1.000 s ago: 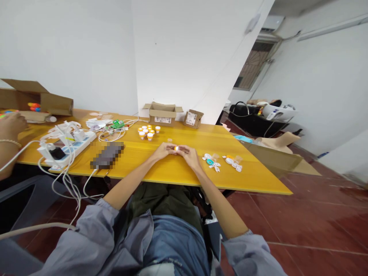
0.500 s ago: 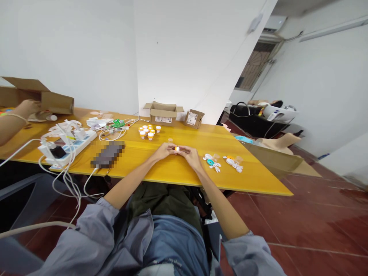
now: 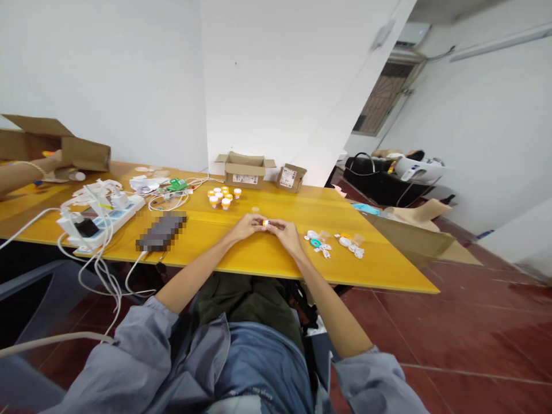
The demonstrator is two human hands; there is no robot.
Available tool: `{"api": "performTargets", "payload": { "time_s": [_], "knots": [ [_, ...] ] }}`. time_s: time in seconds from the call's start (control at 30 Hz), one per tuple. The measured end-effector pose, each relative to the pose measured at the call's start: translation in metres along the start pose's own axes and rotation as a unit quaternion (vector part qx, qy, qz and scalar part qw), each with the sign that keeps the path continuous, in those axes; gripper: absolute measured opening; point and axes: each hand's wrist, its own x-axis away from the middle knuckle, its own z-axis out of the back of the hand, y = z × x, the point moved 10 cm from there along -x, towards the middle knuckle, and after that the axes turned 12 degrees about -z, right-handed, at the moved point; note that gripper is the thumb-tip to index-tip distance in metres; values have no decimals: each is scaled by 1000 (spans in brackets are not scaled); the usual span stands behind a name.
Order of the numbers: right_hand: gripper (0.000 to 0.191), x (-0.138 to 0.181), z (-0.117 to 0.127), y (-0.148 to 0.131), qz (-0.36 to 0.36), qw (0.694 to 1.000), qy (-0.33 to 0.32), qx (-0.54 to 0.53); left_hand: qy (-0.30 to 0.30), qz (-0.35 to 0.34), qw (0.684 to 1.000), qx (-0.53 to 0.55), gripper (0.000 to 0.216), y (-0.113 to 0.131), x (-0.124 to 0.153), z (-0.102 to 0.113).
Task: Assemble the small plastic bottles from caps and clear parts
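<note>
My left hand [image 3: 246, 226] and my right hand [image 3: 284, 232] meet over the yellow table [image 3: 241, 253], fingertips pinched together on a small orange and white vial [image 3: 265, 222]. Both hands rest on the tabletop. A cluster of several similar orange vials with white caps [image 3: 222, 197] stands further back. To the right of my right hand lie several small white caps and a teal piece [image 3: 317, 244].
A power strip with tangled white cables [image 3: 101, 218] and a dark phone [image 3: 161, 231] lie at left. Two small cardboard boxes [image 3: 244, 170] sit by the wall, a big open one [image 3: 60, 150] at far left, where another person's arm [image 3: 23, 172] reaches.
My hands have stayed in place on the vial. The other person's arm at far left has moved back towards the big cardboard box.
</note>
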Motion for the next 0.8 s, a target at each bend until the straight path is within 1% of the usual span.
{"api": "performTargets", "payload": {
  "time_s": [0.33,0.47,0.6,0.8],
  "knots": [
    [41,2,-2,-3,18,1000,1,12,18,-2,1000,-1,28,4,0,0],
    [45,1,-2,-2,17,1000,4,14,22,-10,1000,-9,25,6,-1,-1],
    [48,1,-3,-2,15,1000,-3,15,26,-28,999,-23,21,10,-1,-3],
    [52,0,-2,0,0,1000,-2,4,24,-59,995,-72,21,20,0,-3]
  ]
}}
